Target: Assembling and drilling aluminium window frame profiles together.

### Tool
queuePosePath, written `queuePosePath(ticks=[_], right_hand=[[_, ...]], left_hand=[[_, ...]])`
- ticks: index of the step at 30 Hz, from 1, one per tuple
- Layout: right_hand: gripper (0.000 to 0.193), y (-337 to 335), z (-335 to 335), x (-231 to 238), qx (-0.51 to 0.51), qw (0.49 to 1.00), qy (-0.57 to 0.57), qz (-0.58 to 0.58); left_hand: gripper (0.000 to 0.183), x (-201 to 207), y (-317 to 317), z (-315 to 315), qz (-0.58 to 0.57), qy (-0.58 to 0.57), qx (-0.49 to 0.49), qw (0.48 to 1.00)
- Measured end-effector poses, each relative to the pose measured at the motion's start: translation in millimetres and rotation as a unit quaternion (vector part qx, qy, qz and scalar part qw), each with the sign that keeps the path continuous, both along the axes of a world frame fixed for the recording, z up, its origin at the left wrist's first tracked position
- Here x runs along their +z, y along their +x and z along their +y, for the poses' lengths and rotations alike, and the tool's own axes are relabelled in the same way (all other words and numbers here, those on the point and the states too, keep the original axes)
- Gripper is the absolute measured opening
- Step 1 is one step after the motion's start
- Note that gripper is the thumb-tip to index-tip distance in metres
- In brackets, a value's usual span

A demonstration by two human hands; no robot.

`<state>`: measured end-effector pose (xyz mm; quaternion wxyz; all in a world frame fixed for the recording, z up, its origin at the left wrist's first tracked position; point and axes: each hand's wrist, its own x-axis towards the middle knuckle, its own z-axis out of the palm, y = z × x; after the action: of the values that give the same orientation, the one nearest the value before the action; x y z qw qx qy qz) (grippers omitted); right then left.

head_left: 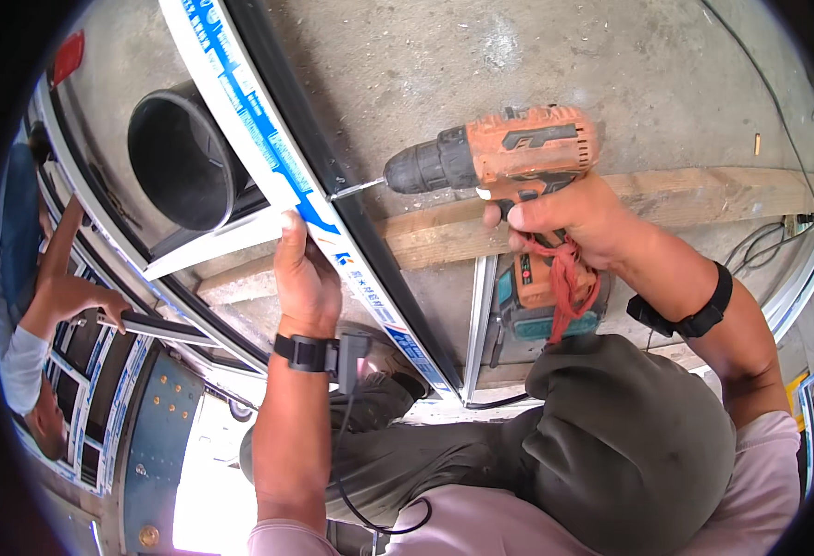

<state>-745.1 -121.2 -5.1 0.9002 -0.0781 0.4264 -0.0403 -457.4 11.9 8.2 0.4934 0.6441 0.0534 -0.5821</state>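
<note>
My right hand is wrapped around the grip of an orange and black cordless drill, a finger near its trigger. A red cloth strip is tied around the handle, above the teal and black battery. The drill's thin bit points left, its tip at the dark side of a long window-frame profile with blue and white protective film. My left hand grips that profile where a white crossbar joins it, thumb on top and fingers partly hidden.
A black round tube or bucket lies beyond the crossbar. A wooden plank runs under the frame on the concrete floor. Black cables lie at right. Another person's hand rests near more frames at left.
</note>
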Motion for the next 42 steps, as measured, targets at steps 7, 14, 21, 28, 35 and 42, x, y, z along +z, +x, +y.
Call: queuePosePath(ticks=[7,14,21,28,35,42], right_hand=[[0.038,-3.3,-0.4,-5.6,0.014,0.999,-0.029,-0.015],[0.043,-2.7,0.3,-11.8,-0.014,0.999,-0.043,-0.002],[0.044,-3.9,-6.0,-16.7,0.053,0.997,-0.048,-0.028],[0.039,-2.4,-6.2,-13.6,0.035,0.999,-0.007,-0.032],[0.038,-2.4,-12.2,7.0,0.052,0.998,0.025,0.007],[0.037,-2.5,-14.2,17.0,0.055,0.998,-0.012,0.027]], left_hand=[[0.047,71.2,41.8,-31.9,-0.374,0.258,-0.61,0.65],[0.072,54.6,42.5,-46.7,-0.617,-0.051,-0.657,0.43],[0.05,9.1,79.9,-56.3,-0.507,-0.005,-0.701,0.501],[0.052,3.8,91.9,-57.5,-0.48,0.007,-0.729,0.488],[0.053,-3.5,91.5,-58.9,-0.494,-0.034,-0.726,0.478],[0.049,-1.1,95.5,-59.1,-0.491,-0.07,-0.717,0.49]])
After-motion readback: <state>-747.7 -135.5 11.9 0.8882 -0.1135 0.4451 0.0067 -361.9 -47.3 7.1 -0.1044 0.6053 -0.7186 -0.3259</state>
